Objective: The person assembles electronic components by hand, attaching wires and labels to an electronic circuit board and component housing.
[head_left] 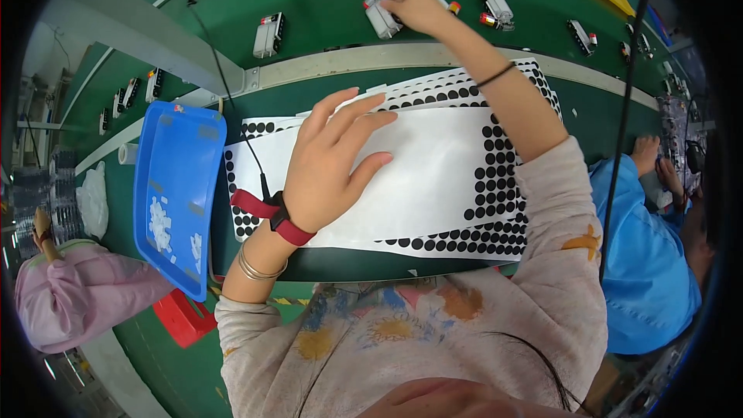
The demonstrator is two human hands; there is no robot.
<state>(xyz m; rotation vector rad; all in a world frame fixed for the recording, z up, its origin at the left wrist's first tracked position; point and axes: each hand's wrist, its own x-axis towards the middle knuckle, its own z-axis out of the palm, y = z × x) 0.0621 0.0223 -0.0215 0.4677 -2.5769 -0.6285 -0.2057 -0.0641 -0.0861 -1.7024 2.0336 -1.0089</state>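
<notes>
My right hand [418, 6] reaches out over the green belt, its fingers closed on the top end of a small white and black device [381, 18] with a red and yellow part. My left hand [333, 151] hovers over or rests on a white sheet [418, 178], fingers spread and nothing in them; whether it touches the paper I cannot tell. Rows of black round stickers [495, 174] fill the sheet's right side, while its middle is bare. More dotted sheets [464, 245] lie fanned beneath it. A red wrist strap [292, 231] with a cord circles my left wrist.
A blue tray [218, 139] with small white pieces [160, 224] stands left of the sheets. Similar devices [268, 35] [497, 9] sit along the belt beyond a metal rail [325, 66]. A person in blue [642, 263] works at right, another in pink [85, 294] at left.
</notes>
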